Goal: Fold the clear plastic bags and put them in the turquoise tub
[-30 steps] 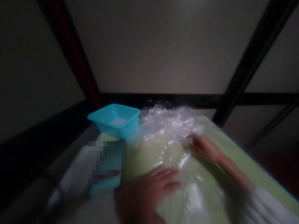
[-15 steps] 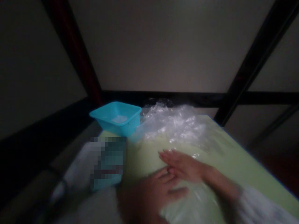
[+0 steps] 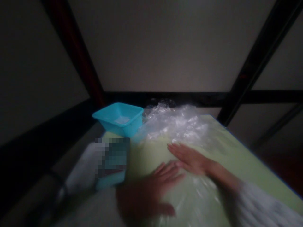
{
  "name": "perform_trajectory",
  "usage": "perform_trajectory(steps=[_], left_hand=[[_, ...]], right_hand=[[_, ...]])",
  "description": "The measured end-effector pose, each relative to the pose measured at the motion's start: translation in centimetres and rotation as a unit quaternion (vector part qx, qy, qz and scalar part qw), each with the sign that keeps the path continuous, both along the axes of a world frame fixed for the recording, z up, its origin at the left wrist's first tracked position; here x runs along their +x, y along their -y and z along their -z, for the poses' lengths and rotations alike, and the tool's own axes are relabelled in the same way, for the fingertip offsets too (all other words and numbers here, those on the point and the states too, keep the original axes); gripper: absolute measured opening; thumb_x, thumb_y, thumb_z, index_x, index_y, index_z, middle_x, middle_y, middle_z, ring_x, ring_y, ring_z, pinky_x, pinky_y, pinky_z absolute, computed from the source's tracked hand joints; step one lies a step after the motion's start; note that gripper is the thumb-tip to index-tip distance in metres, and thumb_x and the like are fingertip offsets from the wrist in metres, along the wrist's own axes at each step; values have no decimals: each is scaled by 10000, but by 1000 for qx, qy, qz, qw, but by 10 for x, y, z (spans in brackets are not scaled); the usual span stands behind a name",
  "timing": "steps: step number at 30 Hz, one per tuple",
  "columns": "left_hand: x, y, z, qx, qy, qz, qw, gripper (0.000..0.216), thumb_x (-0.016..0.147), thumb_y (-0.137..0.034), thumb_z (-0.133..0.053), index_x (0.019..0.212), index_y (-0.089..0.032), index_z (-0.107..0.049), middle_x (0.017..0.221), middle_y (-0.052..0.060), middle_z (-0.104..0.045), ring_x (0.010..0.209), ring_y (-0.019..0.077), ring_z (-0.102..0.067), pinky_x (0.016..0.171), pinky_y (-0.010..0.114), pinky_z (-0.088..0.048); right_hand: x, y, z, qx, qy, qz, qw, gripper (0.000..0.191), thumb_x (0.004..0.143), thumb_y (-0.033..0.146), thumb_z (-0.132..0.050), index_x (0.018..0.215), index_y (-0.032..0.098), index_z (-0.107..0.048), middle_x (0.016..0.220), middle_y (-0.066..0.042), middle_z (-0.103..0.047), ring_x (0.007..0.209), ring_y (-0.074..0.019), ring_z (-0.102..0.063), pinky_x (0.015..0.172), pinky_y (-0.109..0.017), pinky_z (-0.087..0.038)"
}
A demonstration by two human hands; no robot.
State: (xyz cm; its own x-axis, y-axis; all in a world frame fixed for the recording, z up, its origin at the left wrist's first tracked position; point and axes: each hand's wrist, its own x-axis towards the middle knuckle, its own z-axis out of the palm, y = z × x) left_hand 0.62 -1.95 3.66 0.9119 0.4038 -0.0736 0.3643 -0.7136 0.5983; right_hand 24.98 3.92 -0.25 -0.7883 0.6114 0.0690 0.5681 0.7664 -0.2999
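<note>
Head view, the only one. Dim light, edges soft. My left hand (image 3: 151, 189) lies palm down at the near part of the table (image 3: 254, 170), fingers straight and fanned wide, thumb held apart. My right hand (image 3: 191, 159) is also palm down, fingers extended but lying close together. Neither is pinching anything. The left fingertips meet the right hand near its thumb in the picture; cannot tell whether they touch.

Clear plastic film (image 3: 182, 126): crumpled part on the green tabletop just beyond my right hand, with more glinting folds beneath and between my hands. Cannot tell whether it is one sheet, several, or a bag.

Progress, judged from the present lie: the film near my palms looks mostly flat, with some creases by the right wrist and the lower edge. The far portion is bunched and not yet flat.

Surroundings: a blue basin (image 3: 133, 127) stands at the far left, just beside the crumpled film, with a pale piece (image 3: 121, 120) inside. Nearer to me, left of the hands, lies a greenish item (image 3: 115, 159) blurred into blocks; identity not readable.
</note>
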Motion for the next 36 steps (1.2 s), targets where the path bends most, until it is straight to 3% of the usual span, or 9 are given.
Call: perform_trajectory(steps=[3, 6, 8, 12, 16, 19, 25, 32, 36], left_hand=[[-7, -4, 2, -58, 36, -46, 997, 672, 923, -574, -387, 1482, -228, -248, 1567, 59, -145, 1433, 311, -86, 1160, 478, -127], [-6, -11, 16, -89, 120, -189, 971, 536, 857, -384, -573, 1367, -260, -462, 1477, 41, -408, 1354, 271, -373, 1111, 379, -323], [-2, -18, 28, -79, 163, -284, 942, 454, 845, -249, -524, 1298, -221, -498, 1395, 81, -499, 1265, 242, -484, 1037, 363, -417], [5, -32, 41, -63, 188, -371, 907, 252, 765, -95, -469, 980, -162, -583, 1021, 83, -645, 973, 204, -619, 815, 306, -527], [4, -35, 41, -44, 182, -403, 896, 205, 706, -53, -485, 859, -158, -572, 862, 48, -620, 804, 171, -601, 696, 270, -513], [4, -32, 40, -38, 171, -410, 895, 243, 692, -34, -490, 879, -163, -573, 879, 37, -614, 793, 157, -584, 672, 252, -488], [3, -29, 39, -42, 144, -410, 899, 262, 718, -98, -537, 971, -158, -565, 774, -4, -579, 660, 135, -537, 622, 250, -438], [-2, -35, 42, -28, 139, -407, 902, 182, 693, -115, -526, 853, -177, -585, 657, -30, -539, 661, 157, -547, 636, 264, -435], [0, -34, 41, -26, 140, -403, 904, 114, 696, -120, -526, 773, -177, -589, 676, -11, -576, 677, 163, -567, 625, 256, -444]], right_hand=[[4, 0, -2, 0, -12, 7, 1000, 656, 977, 530, -244, 1491, 122, -227, 1541, -134, -207, 1431, -259, -172, 1162, -479, -175], [5, -1, -3, 2, -41, 29, 999, 624, 970, 528, -291, 1472, 157, -292, 1523, -131, -278, 1411, -266, -246, 1148, -479, -219], [3, -2, -4, 5, -74, 57, 996, 561, 971, 496, -330, 1425, 171, -379, 1484, -135, -374, 1370, -266, -340, 1122, -474, -277], [-3, -5, -4, 20, -138, 107, 984, 342, 955, 372, -422, 1163, 149, -578, 1226, -150, -594, 1144, -252, -538, 980, -423, -430], [-10, -5, -4, 28, -160, 142, 976, 174, 909, 239, -457, 808, 167, -579, 884, -103, -587, 877, -224, -543, 804, -384, -465], [-11, -3, -6, 12, -185, 163, 969, 168, 881, 191, -463, 724, 183, -524, 800, -62, -545, 790, -191, -511, 740, -340, -440], [-5, 0, -13, -62, -250, 207, 944, 115, 887, 233, -452, 795, 183, -500, 699, 1, -537, 618, -128, -480, 572, -252, -382], [-3, -1, -17, -131, -340, 231, 902, 239, 922, 422, -422, 833, 200, -442, 691, 17, -515, 559, -98, -462, 482, -217, -367], [-3, 0, -20, -259, -385, 173, 869, 439, 792, 460, -642, 1071, 224, -399, 771, 16, -585, 634, -115, -561, 569, -241, -453]])
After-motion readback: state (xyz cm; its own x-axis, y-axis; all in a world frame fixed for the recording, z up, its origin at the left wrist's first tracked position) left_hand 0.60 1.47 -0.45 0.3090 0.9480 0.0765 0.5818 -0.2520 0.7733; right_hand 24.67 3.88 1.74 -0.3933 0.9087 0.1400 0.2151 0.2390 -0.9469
